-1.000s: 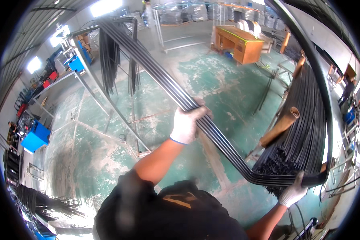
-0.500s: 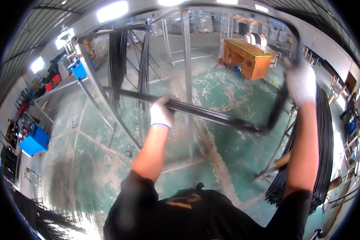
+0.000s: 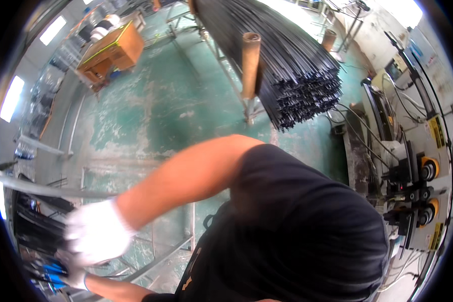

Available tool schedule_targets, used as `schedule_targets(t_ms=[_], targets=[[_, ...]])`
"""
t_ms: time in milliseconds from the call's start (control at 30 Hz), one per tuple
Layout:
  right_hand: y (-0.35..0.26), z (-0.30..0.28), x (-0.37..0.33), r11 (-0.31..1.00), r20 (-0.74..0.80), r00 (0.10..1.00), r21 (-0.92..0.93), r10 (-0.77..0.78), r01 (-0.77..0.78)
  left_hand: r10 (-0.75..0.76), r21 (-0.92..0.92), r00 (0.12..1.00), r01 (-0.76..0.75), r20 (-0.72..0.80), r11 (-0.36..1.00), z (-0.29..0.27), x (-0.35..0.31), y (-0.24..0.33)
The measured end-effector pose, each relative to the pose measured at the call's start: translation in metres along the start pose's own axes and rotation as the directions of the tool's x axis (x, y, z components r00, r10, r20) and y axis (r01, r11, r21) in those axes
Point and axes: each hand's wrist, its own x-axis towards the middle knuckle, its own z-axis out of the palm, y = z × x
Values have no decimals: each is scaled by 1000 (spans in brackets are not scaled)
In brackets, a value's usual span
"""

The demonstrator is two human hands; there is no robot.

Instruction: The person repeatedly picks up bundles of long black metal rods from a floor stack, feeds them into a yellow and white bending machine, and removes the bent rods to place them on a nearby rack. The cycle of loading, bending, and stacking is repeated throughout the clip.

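My right hand (image 3: pixel 99 234), in a white work glove, reaches across to the lower left beside a metal rack. Its fingers are smeared by motion, so what it grips, if anything, does not show. Just below it, my left hand (image 3: pixel 74 276), also gloved, is partly covered by the right one, and its fingers cannot be made out. Dark strips (image 3: pixel 38 224) are nearest to both hands, at the left rim of the view. Above the hands runs a grey metal bar (image 3: pixel 60 190) of the rack.
A large bundle of thin black strips (image 3: pixel 272 45) rests on a stand with a brown tube post (image 3: pixel 250 65). A wooden desk (image 3: pixel 113 53) stands at the far left. Along the right is a machine (image 3: pixel 423 186) with cables and yellow-black rollers. Green worn floor (image 3: pixel 161 95) lies between.
The view has swung to the right, toward the bundle and machine. The black bent frame both hands held earlier is no longer plainly visible. Both hands now appear low at the left.
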Motion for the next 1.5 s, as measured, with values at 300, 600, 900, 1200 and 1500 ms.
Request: schedule_targets(t_ms=[300,600,900,1200,1500], targets=[[23,-149,-392,142,-139,165,-161,976,-977,-598,-149,751,649,280,746,-283,64,-89],[48,-363,-674,-644,-498,-423,-463,757,-609,-866,493,399,843,-300,217,-64,-399,-517],[119,-369,-723,-576,-545,-272,-527,793,-625,-885,709,452,661,-114,246,4,-483,-599],[148,-385,-755,-689,-457,-523,-562,719,-457,-873,615,306,788,-379,10,-38,-499,-664],[154,-414,-763,-677,-232,-697,-565,678,-472,-976,725,88,683,-200,-87,42,-509,-787]])
